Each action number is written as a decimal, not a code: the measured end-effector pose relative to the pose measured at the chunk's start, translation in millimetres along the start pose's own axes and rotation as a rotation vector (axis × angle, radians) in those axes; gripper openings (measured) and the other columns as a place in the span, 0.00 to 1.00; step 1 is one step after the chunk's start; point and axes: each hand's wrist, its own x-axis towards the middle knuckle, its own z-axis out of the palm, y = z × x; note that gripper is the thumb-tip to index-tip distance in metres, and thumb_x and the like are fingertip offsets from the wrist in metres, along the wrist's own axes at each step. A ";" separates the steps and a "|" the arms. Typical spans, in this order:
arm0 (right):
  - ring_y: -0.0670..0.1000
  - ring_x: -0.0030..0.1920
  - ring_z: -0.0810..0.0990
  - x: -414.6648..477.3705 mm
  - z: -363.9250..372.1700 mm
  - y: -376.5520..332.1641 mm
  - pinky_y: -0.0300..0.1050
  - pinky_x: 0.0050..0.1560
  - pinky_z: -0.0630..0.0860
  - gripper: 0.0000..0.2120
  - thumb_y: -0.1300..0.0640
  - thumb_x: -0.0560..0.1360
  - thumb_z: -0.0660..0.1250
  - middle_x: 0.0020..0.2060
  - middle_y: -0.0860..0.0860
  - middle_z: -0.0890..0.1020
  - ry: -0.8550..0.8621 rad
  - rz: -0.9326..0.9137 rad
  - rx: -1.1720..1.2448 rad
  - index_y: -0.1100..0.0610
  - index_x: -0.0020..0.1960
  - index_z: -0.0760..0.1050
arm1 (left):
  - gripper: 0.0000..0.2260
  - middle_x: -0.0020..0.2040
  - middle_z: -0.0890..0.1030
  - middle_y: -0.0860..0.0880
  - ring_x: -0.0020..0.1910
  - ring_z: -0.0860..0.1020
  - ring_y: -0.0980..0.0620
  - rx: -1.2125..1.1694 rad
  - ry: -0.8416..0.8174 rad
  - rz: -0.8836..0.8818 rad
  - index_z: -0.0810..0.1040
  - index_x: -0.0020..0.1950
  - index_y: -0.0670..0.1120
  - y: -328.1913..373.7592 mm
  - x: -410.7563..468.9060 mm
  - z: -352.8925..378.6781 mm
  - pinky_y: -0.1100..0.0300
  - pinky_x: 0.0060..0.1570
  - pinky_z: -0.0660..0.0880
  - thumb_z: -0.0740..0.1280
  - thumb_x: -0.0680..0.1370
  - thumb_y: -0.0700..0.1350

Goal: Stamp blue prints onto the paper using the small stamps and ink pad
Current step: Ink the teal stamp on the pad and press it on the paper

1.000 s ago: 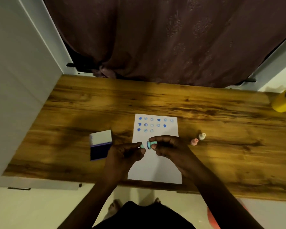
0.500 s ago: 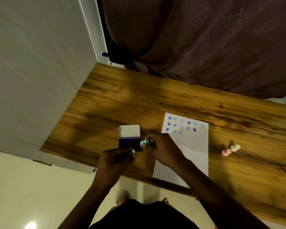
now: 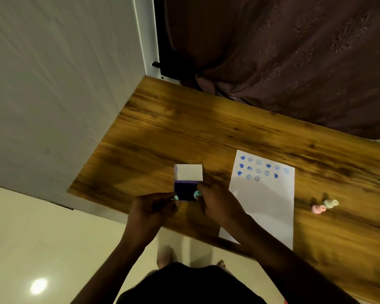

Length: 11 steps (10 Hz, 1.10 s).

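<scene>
The open ink pad lies near the table's front edge, its white lid flipped up behind the dark blue pad. My right hand pinches a small teal stamp at the pad's right edge. My left hand pinches a teal piece, perhaps the stamp's cap, at the pad's left front corner. The white paper lies to the right, with several blue heart and face prints near its top. A pink stamp and a white stamp lie on the table right of the paper.
The wooden table meets a white wall panel on the left. A dark brown curtain hangs behind it. Pale floor and my feet show below the table's front edge.
Both hands moved left from above the paper to the ink pad, carrying the teal stamp and cap. The camera view swung left, so the paper now sits further right in the frame.
</scene>
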 end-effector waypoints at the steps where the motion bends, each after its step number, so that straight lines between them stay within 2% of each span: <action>1: 0.56 0.71 0.74 0.5 5.1 -0.7 0.48 0.74 0.66 0.22 0.51 0.81 0.65 0.72 0.54 0.75 -0.023 0.037 -0.014 0.55 0.73 0.69 | 0.12 0.50 0.89 0.53 0.50 0.87 0.54 -0.012 -0.027 0.001 0.87 0.53 0.54 -2.5 3.4 -0.5 0.64 0.44 0.81 0.76 0.75 0.38; 2: 0.56 0.74 0.71 2.1 10.6 -2.7 0.48 0.77 0.63 0.20 0.51 0.84 0.60 0.74 0.54 0.72 -0.079 0.060 -0.031 0.57 0.74 0.69 | 0.14 0.53 0.88 0.55 0.53 0.86 0.55 -0.024 -0.058 0.011 0.86 0.56 0.56 -5.4 5.4 0.8 0.64 0.47 0.82 0.76 0.75 0.39; 3: 0.60 0.72 0.72 3.6 9.7 -7.6 0.55 0.75 0.66 0.18 0.55 0.83 0.61 0.72 0.59 0.72 -0.131 0.082 -0.037 0.59 0.72 0.69 | 0.14 0.54 0.88 0.55 0.54 0.86 0.54 -0.032 -0.054 -0.025 0.86 0.56 0.57 -7.0 8.2 3.0 0.61 0.49 0.83 0.76 0.75 0.40; 4: 0.66 0.57 0.79 1.5 1.8 -11.1 0.61 0.54 0.78 0.09 0.63 0.80 0.61 0.57 0.63 0.78 -0.075 0.071 -0.024 0.60 0.59 0.75 | 0.14 0.55 0.88 0.55 0.54 0.86 0.54 -0.022 -0.064 -0.016 0.85 0.58 0.55 -6.9 8.3 4.9 0.60 0.50 0.83 0.76 0.75 0.41; 5: 0.63 0.52 0.80 -1.4 -4.9 -9.8 0.58 0.50 0.80 0.08 0.63 0.79 0.62 0.53 0.60 0.80 -0.060 0.071 -0.013 0.60 0.56 0.77 | 0.12 0.53 0.88 0.53 0.52 0.87 0.51 -0.034 -0.058 -0.022 0.86 0.56 0.54 -2.5 9.4 8.2 0.60 0.47 0.83 0.77 0.74 0.42; 6: 0.61 0.50 0.81 -2.4 -6.4 -7.1 0.54 0.48 0.79 0.07 0.63 0.77 0.64 0.49 0.59 0.81 -0.007 0.049 -0.014 0.60 0.54 0.78 | 0.12 0.52 0.89 0.52 0.49 0.88 0.49 -0.043 -0.074 -0.038 0.87 0.54 0.56 -4.6 10.2 14.4 0.53 0.49 0.84 0.77 0.73 0.42; 7: 0.48 0.53 0.79 -0.9 0.8 2.1 0.29 0.46 0.73 0.11 0.59 0.81 0.65 0.57 0.56 0.81 0.057 0.149 0.298 0.60 0.63 0.75 | 0.13 0.51 0.89 0.51 0.47 0.88 0.45 -0.045 -0.098 -0.049 0.87 0.54 0.56 0.9 9.0 23.1 0.48 0.50 0.84 0.77 0.73 0.41; 8: 0.44 0.55 0.80 -4.7 0.9 9.5 0.22 0.51 0.73 0.15 0.58 0.81 0.67 0.63 0.56 0.81 0.129 0.098 0.396 0.61 0.66 0.74 | 0.13 0.51 0.89 0.50 0.48 0.88 0.44 -0.035 -0.142 -0.022 0.87 0.55 0.56 1.1 7.3 29.9 0.49 0.49 0.85 0.78 0.73 0.43; 9: 0.48 0.55 0.84 -8.8 -20.4 20.9 0.32 0.51 0.77 0.12 0.53 0.77 0.73 0.56 0.53 0.86 0.216 0.122 0.529 0.56 0.59 0.82 | 0.15 0.53 0.88 0.49 0.51 0.87 0.44 -0.046 -0.163 -0.034 0.86 0.56 0.56 2.3 5.9 40.0 0.50 0.49 0.84 0.79 0.70 0.46; 10: 0.43 0.46 0.84 -18.0 -41.9 52.8 0.37 0.46 0.78 0.11 0.48 0.74 0.75 0.46 0.49 0.88 0.378 0.220 0.607 0.54 0.51 0.85 | 0.15 0.50 0.89 0.48 0.48 0.87 0.43 -0.059 -0.164 -0.060 0.87 0.53 0.56 0.0 6.5 49.1 0.43 0.51 0.84 0.80 0.67 0.51; 11: 0.47 0.49 0.84 -34.8 -58.8 102.1 0.38 0.51 0.76 0.13 0.48 0.75 0.74 0.50 0.51 0.88 0.465 0.348 0.472 0.56 0.53 0.85 | 0.15 0.49 0.89 0.48 0.48 0.87 0.44 -0.057 -0.165 -0.074 0.87 0.52 0.57 3.0 4.7 61.0 0.41 0.53 0.83 0.81 0.67 0.49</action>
